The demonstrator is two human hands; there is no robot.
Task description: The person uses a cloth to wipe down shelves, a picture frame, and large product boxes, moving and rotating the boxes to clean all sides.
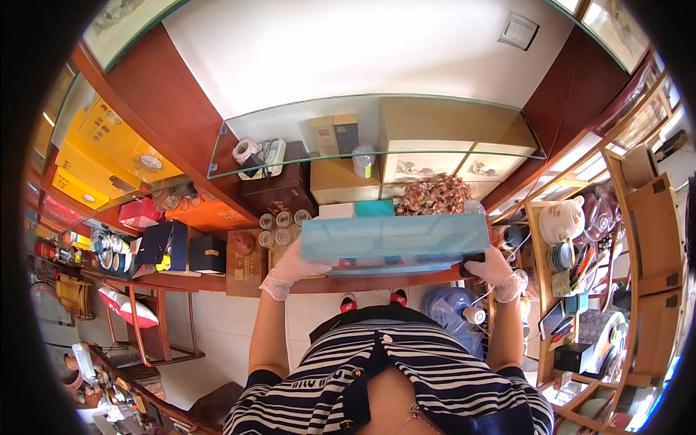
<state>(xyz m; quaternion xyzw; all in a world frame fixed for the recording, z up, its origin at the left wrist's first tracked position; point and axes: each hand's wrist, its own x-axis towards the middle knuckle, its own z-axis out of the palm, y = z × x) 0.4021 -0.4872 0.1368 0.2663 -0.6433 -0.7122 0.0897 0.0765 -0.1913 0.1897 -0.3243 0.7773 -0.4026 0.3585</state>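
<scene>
A long, glossy, pale-blue box or panel [396,236] spans the space in front of my body, level with the lower shelf. My left hand [295,265], in a thin white glove, grips its left end. At the right end my right hand [496,270], gloved the same way, holds the other edge. Below the blue face runs a see-through band with red spots that may be reflections. Behind it show a teal box [374,208], a white box [336,211] and dried reddish flowers [435,197], partly covered. Several small glass cups [284,219] stand beside my left hand.
Above is a glass shelf [326,157] with a sharp front edge. Beneath it are picture-fronted boxes [427,167], a plastic jar [364,162] and a dark box [276,190]. A reddish teapot [244,243] sits left. A water-cooler bottle [447,310] stands on the floor, lower right.
</scene>
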